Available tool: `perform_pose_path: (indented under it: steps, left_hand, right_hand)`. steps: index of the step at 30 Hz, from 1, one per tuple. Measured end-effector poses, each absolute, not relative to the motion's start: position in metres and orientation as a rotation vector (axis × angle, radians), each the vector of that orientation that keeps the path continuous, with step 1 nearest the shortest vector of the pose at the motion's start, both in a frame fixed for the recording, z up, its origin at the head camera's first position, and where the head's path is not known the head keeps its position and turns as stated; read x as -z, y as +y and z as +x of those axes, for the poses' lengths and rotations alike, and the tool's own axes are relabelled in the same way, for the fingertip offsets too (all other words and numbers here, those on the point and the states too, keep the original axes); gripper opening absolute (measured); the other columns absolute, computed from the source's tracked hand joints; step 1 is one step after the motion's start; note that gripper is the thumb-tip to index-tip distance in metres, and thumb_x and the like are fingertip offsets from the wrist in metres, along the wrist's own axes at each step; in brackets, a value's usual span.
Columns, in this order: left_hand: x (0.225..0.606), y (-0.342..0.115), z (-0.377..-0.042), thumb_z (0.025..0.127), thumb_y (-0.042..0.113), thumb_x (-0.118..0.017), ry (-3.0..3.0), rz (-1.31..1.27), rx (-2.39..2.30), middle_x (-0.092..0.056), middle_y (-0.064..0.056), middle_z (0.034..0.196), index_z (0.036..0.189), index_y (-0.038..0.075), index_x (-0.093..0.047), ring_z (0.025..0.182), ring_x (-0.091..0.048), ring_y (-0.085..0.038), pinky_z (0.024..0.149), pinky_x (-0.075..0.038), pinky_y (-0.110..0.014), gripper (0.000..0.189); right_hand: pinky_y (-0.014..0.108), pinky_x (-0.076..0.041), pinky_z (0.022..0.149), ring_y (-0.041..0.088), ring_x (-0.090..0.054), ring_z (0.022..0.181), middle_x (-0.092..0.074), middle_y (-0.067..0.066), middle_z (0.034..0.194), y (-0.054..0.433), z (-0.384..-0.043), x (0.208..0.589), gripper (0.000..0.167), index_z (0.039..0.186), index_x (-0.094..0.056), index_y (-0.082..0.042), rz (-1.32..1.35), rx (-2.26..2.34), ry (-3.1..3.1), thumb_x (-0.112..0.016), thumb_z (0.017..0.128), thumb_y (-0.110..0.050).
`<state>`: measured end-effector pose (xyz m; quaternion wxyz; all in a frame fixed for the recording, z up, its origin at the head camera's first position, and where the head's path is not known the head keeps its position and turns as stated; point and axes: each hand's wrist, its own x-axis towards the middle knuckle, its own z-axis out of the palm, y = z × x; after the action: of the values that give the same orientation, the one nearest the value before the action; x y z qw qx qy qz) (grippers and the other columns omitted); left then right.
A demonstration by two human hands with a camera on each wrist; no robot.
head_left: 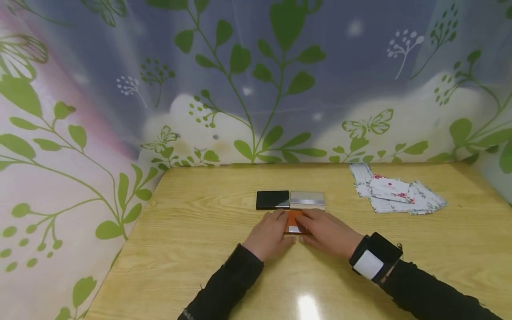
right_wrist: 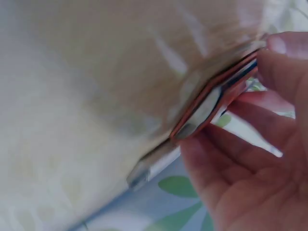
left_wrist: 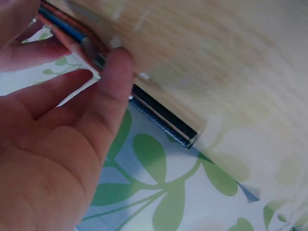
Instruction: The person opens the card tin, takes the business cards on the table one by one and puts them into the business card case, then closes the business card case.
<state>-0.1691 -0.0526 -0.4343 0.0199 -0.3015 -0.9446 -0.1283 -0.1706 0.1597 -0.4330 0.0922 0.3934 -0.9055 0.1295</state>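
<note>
Showing only in your wrist views: layered side edge of one orange case, its long axis nine-to-three o'clock, set just six o'clock of a black case and a silver case. Your left hand and right hand pinch its ends, partly hiding both; inner layers blur.

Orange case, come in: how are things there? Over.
Left hand, right hand: both holding orange case. Black case, silver case just beyond it. Cards off right; nothing visibly blocking.
</note>
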Motion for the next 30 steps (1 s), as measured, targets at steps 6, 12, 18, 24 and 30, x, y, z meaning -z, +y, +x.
perform_pose_path:
  steps: [6, 12, 18, 24, 30]
  left_hand:
    - [0.438, -0.056, -0.178, 0.095, 0.023, -0.077, -2.895, -0.958, 0.503, -0.061, -0.015, 0.13, 0.13, -0.001, -0.065, 0.114, -0.06, -0.03, 0.1, -0.05, -0.035, 0.044]
    - [0.437, -0.057, -0.183, 0.096, 0.022, -0.076, -2.916, -0.944, 0.566, -0.067, -0.013, 0.119, 0.123, 0.001, -0.067, 0.099, -0.06, -0.025, 0.088, -0.05, -0.033, 0.036]
    - [0.439, -0.057, -0.185, 0.095, 0.022, -0.078, -2.911, -0.924, 0.603, -0.066, -0.01, 0.115, 0.122, 0.003, -0.066, 0.091, -0.057, -0.022, 0.079, -0.048, -0.03, 0.035]
    - [0.439, -0.056, -0.183, 0.096, 0.02, -0.076, -2.826, -0.996, 0.515, -0.066, -0.01, 0.109, 0.115, 0.002, -0.067, 0.095, -0.06, -0.025, 0.094, -0.05, -0.037, 0.027]
    - [0.439, -0.058, -0.185, 0.1, 0.019, -0.07, -2.841, -1.026, 0.506, -0.065, -0.011, 0.108, 0.117, 0.002, -0.065, 0.099, -0.061, -0.027, 0.097, -0.049, -0.04, 0.025]
  right_hand:
    - [0.03, -0.048, 0.064, 0.009, -0.051, 0.068, -0.057, -0.006, 0.077, 0.155, -0.191, 0.423, 0.018, 0.083, -0.069, -0.014, 1.243, -0.321, -2.77, -0.086, 0.085, -0.017]
    - [0.028, -0.048, 0.061, 0.009, -0.05, 0.062, -0.061, -0.007, 0.07, 0.15, -0.202, 0.408, 0.016, 0.08, -0.071, -0.013, 1.394, -0.273, -2.829, -0.086, 0.084, -0.014]
    - [0.028, -0.045, 0.056, 0.009, -0.05, 0.057, -0.056, -0.008, 0.065, 0.141, -0.205, 0.4, 0.016, 0.081, -0.07, -0.012, 1.412, -0.189, -2.879, -0.083, 0.089, -0.016]
    - [0.029, -0.043, 0.05, 0.01, -0.046, 0.053, -0.052, -0.006, 0.06, 0.133, -0.205, 0.401, 0.023, 0.071, -0.063, -0.015, 1.398, -0.069, -2.845, -0.082, 0.084, -0.016]
    - [0.027, -0.036, 0.047, 0.008, -0.04, 0.049, -0.044, -0.008, 0.057, 0.135, -0.204, 0.407, 0.029, 0.064, -0.054, -0.018, 1.398, -0.054, -2.78, -0.078, 0.08, -0.014]
